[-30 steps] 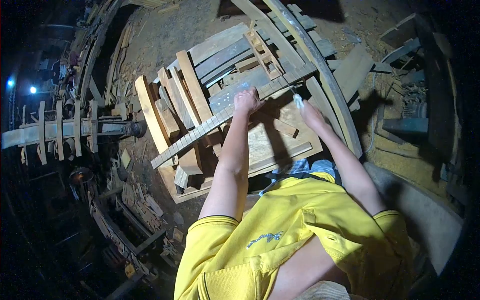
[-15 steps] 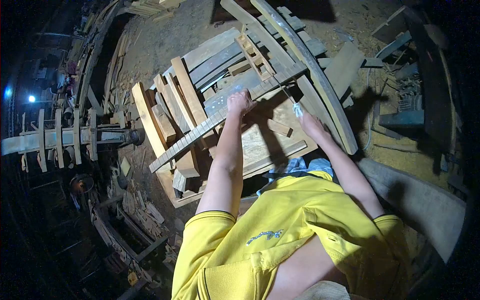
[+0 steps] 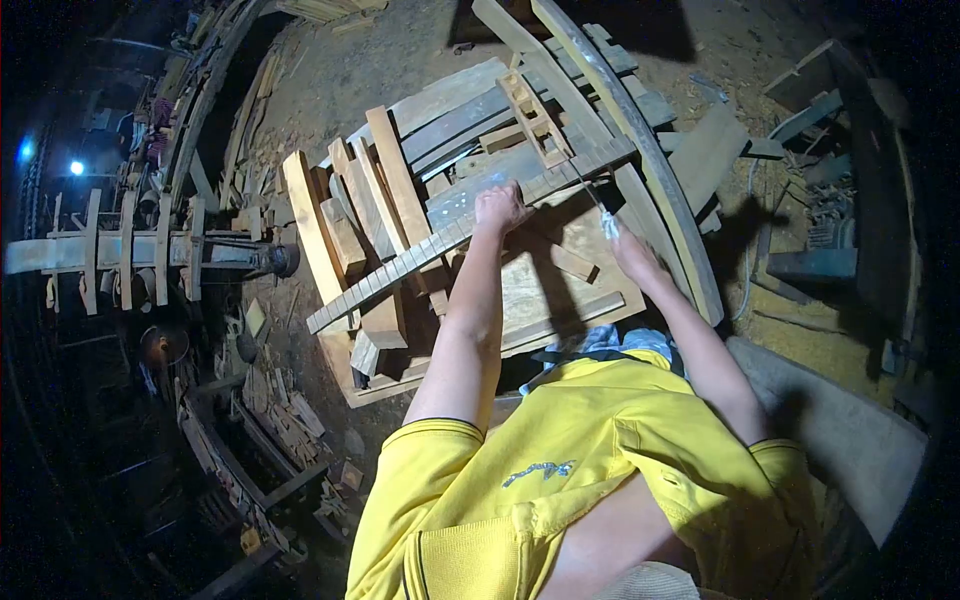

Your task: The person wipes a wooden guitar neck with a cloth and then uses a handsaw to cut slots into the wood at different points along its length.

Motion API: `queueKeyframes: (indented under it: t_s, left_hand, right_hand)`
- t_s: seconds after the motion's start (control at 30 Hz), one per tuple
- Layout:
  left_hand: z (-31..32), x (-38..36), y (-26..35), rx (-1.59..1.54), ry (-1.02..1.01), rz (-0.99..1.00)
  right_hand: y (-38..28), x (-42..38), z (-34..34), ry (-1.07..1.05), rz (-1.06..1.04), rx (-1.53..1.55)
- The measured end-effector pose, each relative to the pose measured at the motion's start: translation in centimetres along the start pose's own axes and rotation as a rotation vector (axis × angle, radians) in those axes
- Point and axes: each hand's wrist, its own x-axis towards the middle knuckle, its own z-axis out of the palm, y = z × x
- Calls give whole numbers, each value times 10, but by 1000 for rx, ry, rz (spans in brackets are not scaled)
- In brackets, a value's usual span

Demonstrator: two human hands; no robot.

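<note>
Two hands at a notched wooden strip on a plank-covered desk

The left hand (image 3: 498,207) clenches the notched wooden strip (image 3: 440,240), which lies across the desk (image 3: 560,290); at 3 o'clock, the right hand (image 3: 630,250) grasps a thin tool (image 3: 598,208) touching the strip.

My left hand (image 3: 499,208) is out in front w/ the arm almost straight, elbow only slightly bent, forearm bare up to the yellow short sleeve. Fingers curled down into a loose fist, knuckles up, pressing flat beneath them. My right hand (image 3: 633,250) sits to the right of the left one and a bit nearer my body, well apart from it. Right arm stretched fwd too, wrist angled inward, fingers closed in a pinch-type grip w/ thumb side up. Can't make out individual fingertips on either hand; too small.
</note>
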Motion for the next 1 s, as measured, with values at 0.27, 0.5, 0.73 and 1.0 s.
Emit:
queueKeyframes:
  t_s: [0.27,0.5,0.73,1.0]
  left_hand:
    - [-1,2,1,2,-58,-18]
    - [-3,1,2,-7,-60,-17]
    - [1,0,0,-4,30,4]
    - [-4,2,2,-7,-63,-12]
  right_hand:
    - [11,4,3,-149,91,-54]
    - [4,7,-1,-138,56,-22]
    - [-23,13,-12,-124,130,10]
    - [1,-11,-6,-170,89,-35]
